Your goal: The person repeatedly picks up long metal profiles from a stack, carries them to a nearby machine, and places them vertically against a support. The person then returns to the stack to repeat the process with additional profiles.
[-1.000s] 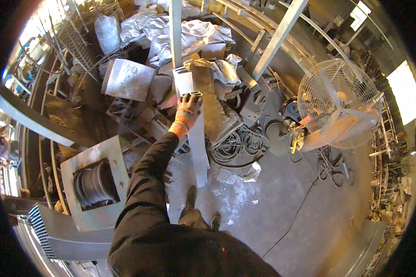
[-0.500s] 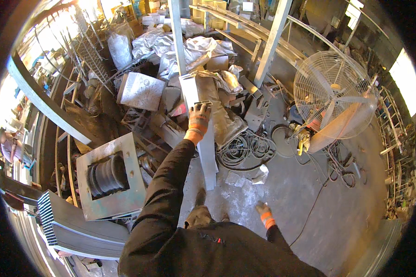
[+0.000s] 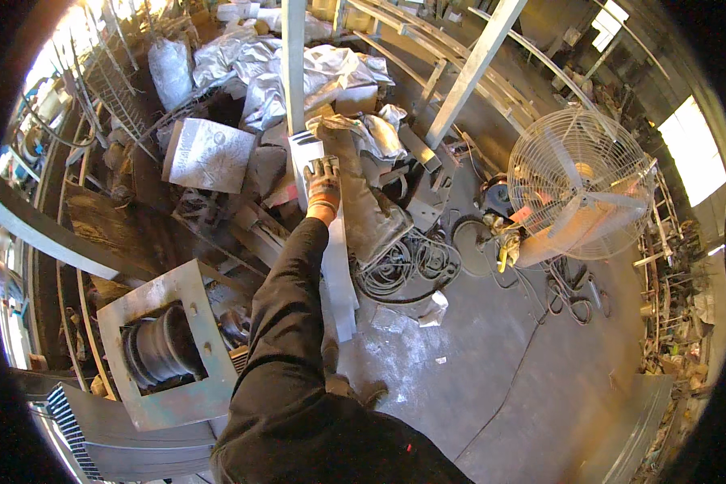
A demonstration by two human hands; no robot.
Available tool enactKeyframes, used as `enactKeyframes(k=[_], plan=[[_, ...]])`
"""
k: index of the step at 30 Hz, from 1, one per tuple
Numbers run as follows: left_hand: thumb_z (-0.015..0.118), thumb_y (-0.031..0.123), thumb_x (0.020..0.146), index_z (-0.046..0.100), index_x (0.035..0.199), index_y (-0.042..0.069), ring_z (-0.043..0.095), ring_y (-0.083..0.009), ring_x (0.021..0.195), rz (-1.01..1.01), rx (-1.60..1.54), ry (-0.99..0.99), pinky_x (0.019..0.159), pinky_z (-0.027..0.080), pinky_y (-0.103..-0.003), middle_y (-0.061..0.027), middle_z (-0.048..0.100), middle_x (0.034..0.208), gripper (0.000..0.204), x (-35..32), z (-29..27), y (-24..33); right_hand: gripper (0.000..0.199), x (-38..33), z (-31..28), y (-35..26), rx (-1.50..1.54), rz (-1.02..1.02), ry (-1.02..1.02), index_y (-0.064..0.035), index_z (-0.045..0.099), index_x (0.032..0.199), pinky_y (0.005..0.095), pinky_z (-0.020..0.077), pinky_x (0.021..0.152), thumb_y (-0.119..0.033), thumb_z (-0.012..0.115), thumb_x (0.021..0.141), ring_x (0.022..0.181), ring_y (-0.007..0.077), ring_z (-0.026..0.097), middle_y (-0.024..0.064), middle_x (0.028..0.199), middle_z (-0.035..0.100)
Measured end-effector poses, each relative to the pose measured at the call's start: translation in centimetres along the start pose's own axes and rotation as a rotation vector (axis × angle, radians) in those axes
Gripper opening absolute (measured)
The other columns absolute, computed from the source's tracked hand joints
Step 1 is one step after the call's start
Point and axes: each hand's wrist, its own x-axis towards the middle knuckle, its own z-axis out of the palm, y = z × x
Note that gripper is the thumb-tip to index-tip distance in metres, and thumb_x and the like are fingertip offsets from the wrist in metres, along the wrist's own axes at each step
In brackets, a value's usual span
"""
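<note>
My left hand [image 3: 323,192], in an orange and grey work glove, reaches forward onto a long pale grey metal beam [image 3: 340,294]. Its fingers bend over the beam near the far end, and the palm side is hidden. A dark small edge shows by the fingertips, too small to name. The beam slopes down to the floor beside my feet, next to a dusty brown sheet [image 3: 359,194]. My right hand is out of view.
A caged fan [image 3: 581,181] stands at the right, near coiled cables [image 3: 407,266] on the floor. Left of me sits a square metal frame with a ribbed roller [image 3: 165,347]. A white box [image 3: 211,155], silvery sheeting [image 3: 278,81] and an upright post [image 3: 293,64] stand ahead.
The view has shifted, so most things sit further left. My left hand stays on the beam. My right hand, low at the right before, has left the picture.
</note>
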Motion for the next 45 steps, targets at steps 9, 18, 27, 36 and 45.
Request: enactKeyframes(k=[9,18,27,36,45], plan=[[0.063,0.024,0.108,0.072,0.143,0.025,0.055,-0.0468,0.142,-0.13,-0.145,-0.15,0.11,0.054,-0.06,-0.021,0.059,0.157,0.037,2.9,-0.5,-3.2,0.047,-1.0,1.0,-2.9,0.024,0.004,0.006,-0.0042,0.071,0.138,0.0516,0.0569,0.108,-0.035,0.076,0.102,0.124,0.0396,0.072,0.0178,0.134,0.076],[0.084,0.024,0.092,0.07,0.15,0.021,0.055,-0.0424,0.148,-0.011,-0.168,-0.497,0.118,0.053,-0.054,-0.0146,0.056,0.164,0.06,4.8,-4.1,-7.4,0.052,-1.4,2.4,-3.4,0.032,0.001,0.015,-0.0039,0.068,0.143,0.0504,0.0553,0.111,-0.033,0.079,0.101,0.127,0.038,0.07,0.0174,0.138,0.075],[0.076,0.014,0.092,0.073,0.147,0.022,0.055,-0.0448,0.149,0.159,-0.184,-0.448,0.123,0.047,-0.051,-0.0167,0.062,0.161,0.056,5.5,-1.8,-8.3,0.059,-2.2,3.5,-3.7,0.037,0.016,0.02,-0.0037,0.065,0.148,0.0493,0.0538,0.114,-0.032,0.082,0.099,0.131,0.0363,0.069,0.0171,0.142,0.073],[0.07,0.011,0.094,0.065,0.146,0.017,0.06,-0.0489,0.138,0.106,-0.278,-0.228,0.116,0.05,-0.054,-0.0269,0.066,0.144,0.053,3.7,1.1,-6.3,0.066,-3.5,4.3,-3.3,0.06,0.048,0.036,-0.0034,0.062,0.153,0.0481,0.0522,0.117,-0.03,0.085,0.098,0.134,0.0346,0.067,0.0167,0.146,0.071],[0.075,0.014,0.091,0.066,0.139,0.015,0.066,-0.0381,0.123,0.242,-0.205,-0.138,0.103,0.055,-0.05,-0.0138,0.07,0.133,0.049,-2.4,-5.7,-1.8,0.073,-4.3,4.2,-3.0,0.04,0.027,0.045,-0.0031,0.059,0.158,0.0469,0.0507,0.12,-0.028,0.089,0.096,0.138,0.033,0.065,0.0163,0.15,0.069]])
